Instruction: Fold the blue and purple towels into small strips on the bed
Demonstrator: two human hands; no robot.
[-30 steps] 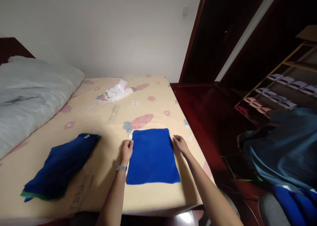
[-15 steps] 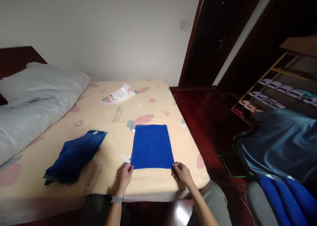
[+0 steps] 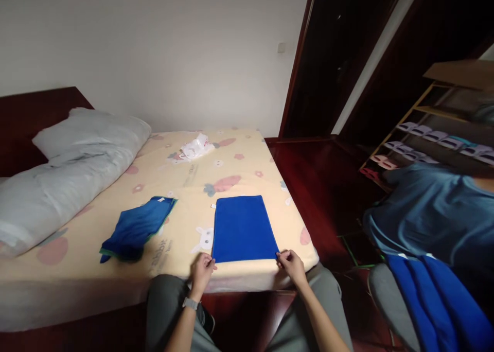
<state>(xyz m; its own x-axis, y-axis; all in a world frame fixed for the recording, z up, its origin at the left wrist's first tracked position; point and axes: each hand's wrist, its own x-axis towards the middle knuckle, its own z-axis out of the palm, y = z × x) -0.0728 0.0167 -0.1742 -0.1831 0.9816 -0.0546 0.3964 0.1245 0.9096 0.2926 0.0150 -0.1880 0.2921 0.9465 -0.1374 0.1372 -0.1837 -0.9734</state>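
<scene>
A flat blue cloth lies spread on the bed, with a small white tag at its left edge. My left hand pinches its near left corner, and a watch is on that wrist. At the near right corner, my right hand pinches the cloth between thumb and fingers. To the left, a loose stack of blue cloths with green edging rests slightly rumpled on the sheet.
A crumpled white plastic bag sits farther back on the patterned bed sheet. A grey quilt covers the left side. At right are a shoe rack, a person in a blue shirt and blue cloths over a grey seat.
The view has shifted, so the bed and stack appear farther right. Both hands keep their pinch on the near corners, and the cloth stays flat.
</scene>
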